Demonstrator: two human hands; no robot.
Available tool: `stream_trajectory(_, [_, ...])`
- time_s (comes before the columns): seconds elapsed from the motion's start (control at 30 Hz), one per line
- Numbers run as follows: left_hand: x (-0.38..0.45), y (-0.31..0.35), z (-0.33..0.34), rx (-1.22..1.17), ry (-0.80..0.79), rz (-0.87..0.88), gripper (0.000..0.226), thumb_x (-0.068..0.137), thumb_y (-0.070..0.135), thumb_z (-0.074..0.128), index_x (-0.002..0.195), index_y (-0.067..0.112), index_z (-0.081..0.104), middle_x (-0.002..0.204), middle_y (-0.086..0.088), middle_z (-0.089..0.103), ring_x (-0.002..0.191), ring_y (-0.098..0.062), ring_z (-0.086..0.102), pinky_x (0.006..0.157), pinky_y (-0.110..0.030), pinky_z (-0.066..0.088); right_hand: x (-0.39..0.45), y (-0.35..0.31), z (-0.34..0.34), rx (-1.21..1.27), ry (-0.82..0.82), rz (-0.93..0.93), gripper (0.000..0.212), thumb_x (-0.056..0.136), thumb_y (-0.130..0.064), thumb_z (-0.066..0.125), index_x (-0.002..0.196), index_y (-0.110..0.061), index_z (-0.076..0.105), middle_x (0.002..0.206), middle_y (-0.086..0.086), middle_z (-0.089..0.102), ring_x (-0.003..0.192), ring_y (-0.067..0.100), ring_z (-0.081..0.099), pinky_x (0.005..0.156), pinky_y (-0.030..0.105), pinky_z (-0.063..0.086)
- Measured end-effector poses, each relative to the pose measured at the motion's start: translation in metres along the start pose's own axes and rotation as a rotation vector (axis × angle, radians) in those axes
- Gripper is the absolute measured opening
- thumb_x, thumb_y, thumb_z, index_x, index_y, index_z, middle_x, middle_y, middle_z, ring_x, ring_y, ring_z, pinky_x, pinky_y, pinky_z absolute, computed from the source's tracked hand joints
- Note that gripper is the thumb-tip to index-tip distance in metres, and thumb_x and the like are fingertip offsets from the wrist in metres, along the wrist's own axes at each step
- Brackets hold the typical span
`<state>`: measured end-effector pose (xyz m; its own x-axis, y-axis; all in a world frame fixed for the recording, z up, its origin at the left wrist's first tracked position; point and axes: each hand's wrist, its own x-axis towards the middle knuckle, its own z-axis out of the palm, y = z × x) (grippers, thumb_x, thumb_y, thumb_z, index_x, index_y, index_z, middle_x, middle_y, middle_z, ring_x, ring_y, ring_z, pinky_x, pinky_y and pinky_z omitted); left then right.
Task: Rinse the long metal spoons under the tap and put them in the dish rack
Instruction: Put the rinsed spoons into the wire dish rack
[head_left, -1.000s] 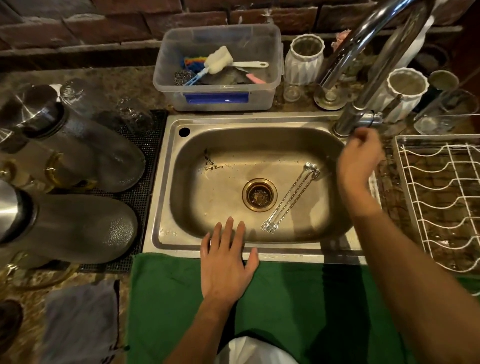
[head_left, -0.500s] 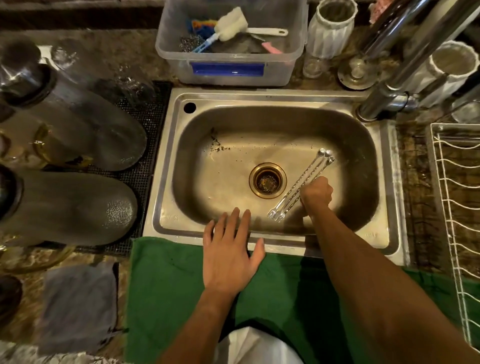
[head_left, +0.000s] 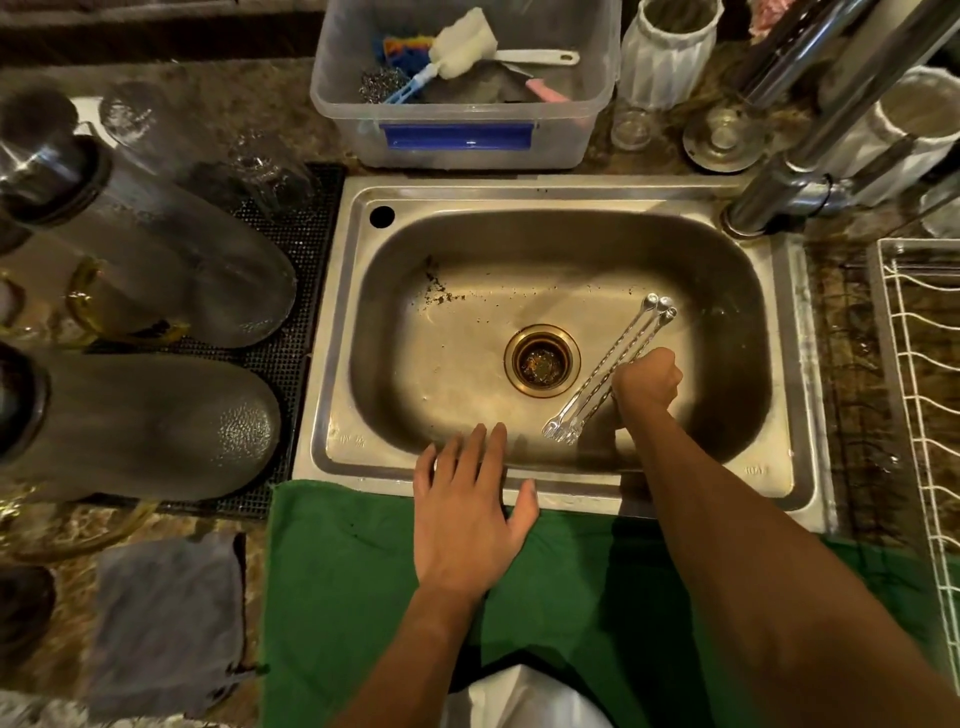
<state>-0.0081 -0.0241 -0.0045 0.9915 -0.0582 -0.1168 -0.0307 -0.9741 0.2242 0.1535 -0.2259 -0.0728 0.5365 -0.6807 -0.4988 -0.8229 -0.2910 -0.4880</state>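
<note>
Three long metal spoons (head_left: 640, 328) lie side by side on a slant in the steel sink (head_left: 545, 189), just right of the drain (head_left: 542, 361). My right hand (head_left: 647, 382) is down in the basin with its fingers curled over the middle of the spoon handles. My left hand (head_left: 462, 509) rests flat, fingers spread, on the sink's front rim and the green towel (head_left: 343, 597). The chrome tap (head_left: 769, 197) rises at the sink's back right corner, and no water is visible. The white wire dish rack (head_left: 914, 364) stands to the right of the sink.
A clear plastic tub (head_left: 462, 130) of brushes and scourers sits behind the sink. Large upturned glass vessels (head_left: 156, 270) lie on a black mat at the left. A grey cloth (head_left: 166, 613) lies front left. White ribbed cups stand near the tap.
My right hand came down from the tap lever into the sink and curled over the spoons. The view tilted downward. My left hand stayed on the rim.
</note>
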Motion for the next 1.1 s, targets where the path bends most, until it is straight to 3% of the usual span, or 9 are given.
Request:
stream_trajectory(0.13, [0.000, -0.001, -0.001, -0.001, -0.006, 0.004, 0.063, 0.096, 0.056, 0.042, 0.146, 0.019, 0.049, 0.142, -0.004, 0.062, 0.129, -0.025, 0.055, 0.115, -0.047, 0.032, -0.003, -0.008, -0.015, 0.034, -0.012, 0.006, 0.005, 0.090, -0.003, 0.069, 0.092, -0.003, 0.064, 0.090, 0.011, 0.066, 0.081, 0.025, 0.065, 0.060, 0.033, 0.053])
stream_trajectory(0.3, [0.000, 0.001, -0.003, 0.020, -0.019, 0.004, 0.063, 0.096, 0.056, 0.043, 0.146, 0.019, 0.049, 0.141, -0.005, 0.063, 0.129, -0.027, 0.055, 0.112, -0.051, 0.035, -0.018, -0.013, -0.043, 0.039, -0.089, -0.013, 0.004, 0.092, -0.005, 0.067, 0.093, -0.002, 0.067, 0.092, 0.013, 0.072, 0.087, 0.028, 0.074, 0.074, 0.044, 0.064])
stream_trajectory(0.43, [0.000, 0.001, -0.006, 0.044, -0.046, 0.020, 0.064, 0.097, 0.057, 0.035, 0.148, 0.020, 0.046, 0.144, -0.007, 0.061, 0.132, -0.030, 0.054, 0.113, -0.053, 0.035, -0.049, -0.022, -0.084, 0.068, -0.138, -0.058, 0.007, 0.092, -0.003, 0.062, 0.092, 0.002, 0.068, 0.087, 0.014, 0.070, 0.079, 0.028, 0.071, 0.057, 0.034, 0.057])
stream_trajectory(0.53, [-0.001, 0.003, -0.008, 0.047, -0.064, 0.033, 0.065, 0.098, 0.057, 0.030, 0.150, 0.020, 0.044, 0.147, -0.009, 0.057, 0.136, -0.032, 0.051, 0.114, -0.055, 0.034, -0.081, -0.029, -0.132, 0.081, -0.120, -0.153, 0.011, 0.091, -0.003, 0.062, 0.085, 0.001, 0.069, 0.080, 0.014, 0.071, 0.079, 0.030, 0.074, 0.073, 0.044, 0.063])
stream_trajectory(0.7, [-0.005, 0.013, -0.016, 0.047, -0.095, 0.023, 0.068, 0.098, 0.056, 0.023, 0.151, 0.018, 0.043, 0.153, -0.013, 0.050, 0.141, -0.035, 0.045, 0.116, -0.056, 0.031, -0.136, -0.032, -0.244, 0.088, -0.134, -0.282, 0.009, 0.091, -0.001, 0.065, 0.092, 0.004, 0.072, 0.097, 0.024, 0.074, 0.091, 0.038, 0.073, 0.083, 0.054, 0.061])
stream_trajectory(0.87, [-0.015, 0.076, -0.019, -0.048, -0.107, 0.136, 0.066, 0.095, 0.053, 0.035, 0.147, 0.015, 0.048, 0.152, -0.013, 0.051, 0.141, -0.033, 0.044, 0.116, -0.055, 0.033, -0.187, -0.019, -0.352, 0.173, -0.066, -0.392, 0.006, 0.090, -0.002, 0.068, 0.085, -0.004, 0.071, 0.089, 0.013, 0.072, 0.075, 0.023, 0.070, 0.065, 0.034, 0.063])
stream_trajectory(1.1, [-0.018, 0.172, -0.004, -0.027, -0.196, 0.297, 0.082, 0.090, 0.071, 0.029, 0.154, 0.019, 0.037, 0.162, -0.010, 0.037, 0.149, -0.032, 0.030, 0.121, -0.053, 0.016, -0.208, 0.004, -0.455, 0.200, 0.051, -0.484, 0.004, 0.088, -0.003, 0.071, 0.083, -0.005, 0.072, 0.077, 0.007, 0.071, 0.055, 0.008, 0.067, 0.054, 0.024, 0.060])
